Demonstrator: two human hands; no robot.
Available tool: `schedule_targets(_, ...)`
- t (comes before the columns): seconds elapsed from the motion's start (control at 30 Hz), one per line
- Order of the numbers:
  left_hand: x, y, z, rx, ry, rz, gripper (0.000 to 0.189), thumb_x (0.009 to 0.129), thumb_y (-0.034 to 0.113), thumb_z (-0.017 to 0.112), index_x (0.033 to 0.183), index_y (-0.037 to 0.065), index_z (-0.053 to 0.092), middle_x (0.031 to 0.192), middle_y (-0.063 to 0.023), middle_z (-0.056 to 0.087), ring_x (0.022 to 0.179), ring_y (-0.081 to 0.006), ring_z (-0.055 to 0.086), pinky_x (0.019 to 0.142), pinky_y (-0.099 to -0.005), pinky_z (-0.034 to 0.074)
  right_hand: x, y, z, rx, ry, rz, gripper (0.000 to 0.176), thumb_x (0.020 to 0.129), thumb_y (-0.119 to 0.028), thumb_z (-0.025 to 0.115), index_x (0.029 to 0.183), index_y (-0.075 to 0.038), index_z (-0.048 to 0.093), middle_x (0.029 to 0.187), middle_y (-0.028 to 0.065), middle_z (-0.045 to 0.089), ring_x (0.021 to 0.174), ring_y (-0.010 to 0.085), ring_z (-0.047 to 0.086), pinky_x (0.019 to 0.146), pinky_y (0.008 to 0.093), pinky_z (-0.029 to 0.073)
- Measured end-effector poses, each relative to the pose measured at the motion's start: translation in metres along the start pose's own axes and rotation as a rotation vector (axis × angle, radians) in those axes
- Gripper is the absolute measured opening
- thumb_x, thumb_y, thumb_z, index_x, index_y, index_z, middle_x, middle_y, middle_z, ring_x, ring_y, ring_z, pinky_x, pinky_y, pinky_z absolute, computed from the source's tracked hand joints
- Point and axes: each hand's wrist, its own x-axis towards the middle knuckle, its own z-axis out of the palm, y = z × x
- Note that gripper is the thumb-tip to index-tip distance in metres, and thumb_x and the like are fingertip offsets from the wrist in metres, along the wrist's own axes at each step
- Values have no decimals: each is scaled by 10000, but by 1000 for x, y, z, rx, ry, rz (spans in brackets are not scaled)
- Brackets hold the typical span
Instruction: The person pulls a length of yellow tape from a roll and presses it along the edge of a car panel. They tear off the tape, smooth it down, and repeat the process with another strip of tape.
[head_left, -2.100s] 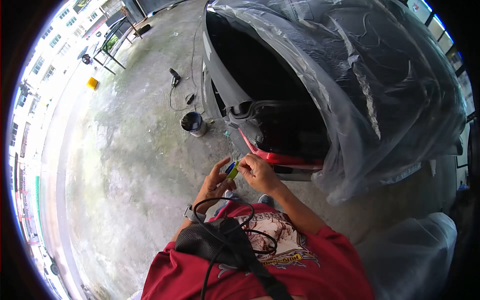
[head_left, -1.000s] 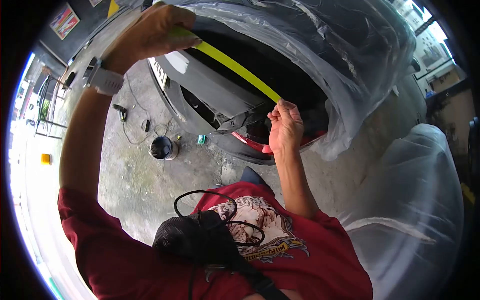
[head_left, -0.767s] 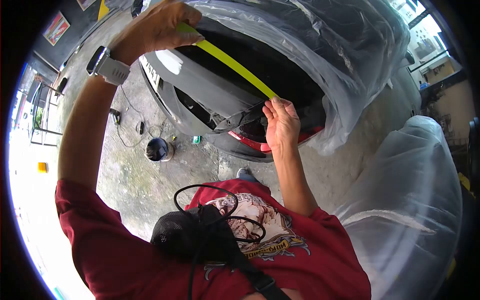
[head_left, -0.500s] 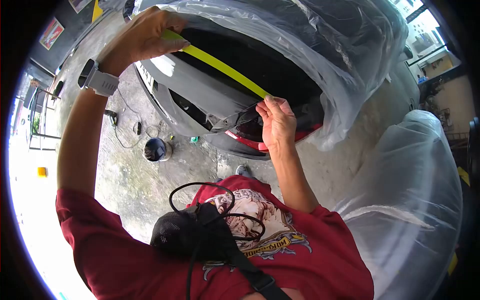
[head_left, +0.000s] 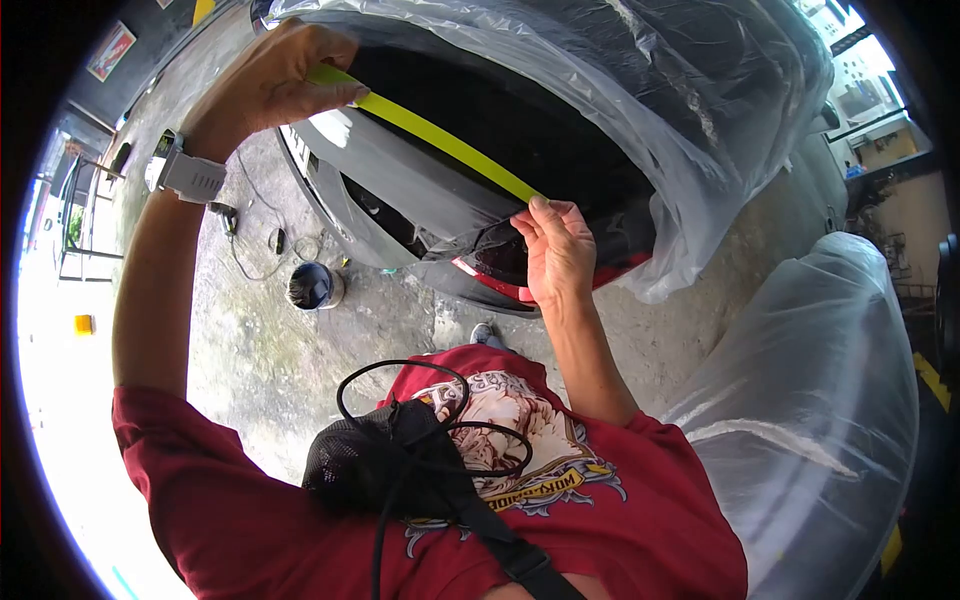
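A strip of yellow-green tape (head_left: 440,143) is stretched taut between my hands, above the dark rear window of a grey car (head_left: 400,178). At the upper left, my left hand (head_left: 285,80), with a watch on the wrist, grips one end of the tape between thumb and fingers. My right hand (head_left: 558,245) pinches the other end near the car's red tail light (head_left: 490,275). Clear plastic sheeting (head_left: 690,130) covers the upper part of the car beyond the tape.
A bucket (head_left: 314,286) stands on the concrete floor (head_left: 260,370), with a cable and a small tool (head_left: 226,215) beyond it. Something wrapped in plastic (head_left: 810,400) stands on the right. A black mesh bag (head_left: 365,455) hangs at my chest.
My left hand has shifted slightly left with its end of the tape. The tape stays stretched between both hands, and the view has moved slightly.
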Motion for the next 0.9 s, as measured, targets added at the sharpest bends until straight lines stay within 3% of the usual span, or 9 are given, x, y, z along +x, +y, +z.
schedule_targets(0.37, -5, -6, -4, -40, -21, -61, 427, 875, 436, 790, 738, 90, 580, 643, -26, 529, 577, -135, 526, 541, -296, 406, 0, -2, 0, 10, -22, 12, 168, 906, -35, 746, 950, -70, 588, 872, 69, 687, 780, 168, 685, 812, 342, 584)
schedule_targets(0.47, -2, -9, -10, -77, -107, -77, 431, 854, 432, 812, 719, 92, 584, 640, -21, 543, 597, -125, 552, 546, -279, 414, 0, -3, 1, 3, -13, 13, 169, 905, -26, 743, 947, -69, 585, 876, 72, 686, 780, 169, 683, 806, 338, 584)
schedule_targets(0.9, -15, -29, -16, -231, -19, -151, 288, 821, 243, 873, 764, 82, 641, 676, 5, 550, 649, -98, 551, 609, -265, 443, 0, 1, 2, 31, -26, -36, 173, 902, -8, 737, 940, -72, 582, 898, 75, 678, 786, 158, 677, 807, 327, 589)
